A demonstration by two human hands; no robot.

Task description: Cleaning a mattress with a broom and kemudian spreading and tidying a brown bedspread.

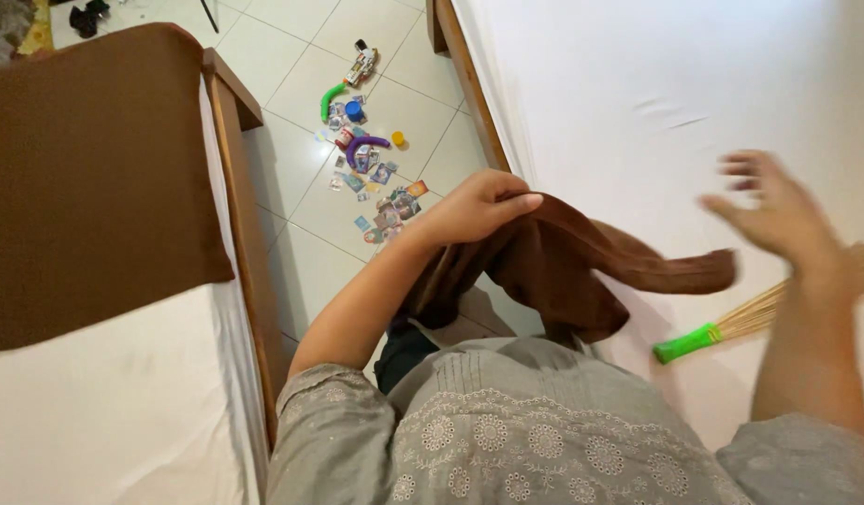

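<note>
Gripping a brown cloth [563, 271] at the white bed's [638, 75] edge, the left hand [474, 210] pinches its bunched top. The right hand [778, 210], blurred, hovers with fingers spread above a green-handled broom [698, 341].

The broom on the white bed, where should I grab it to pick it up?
Probably by the green handle of the broom. It is the one solid, round end and it points toward the person, so come from the near side. The thin straw bristles fan out the other way, partly hidden behind the right hand, and would bend.
</note>
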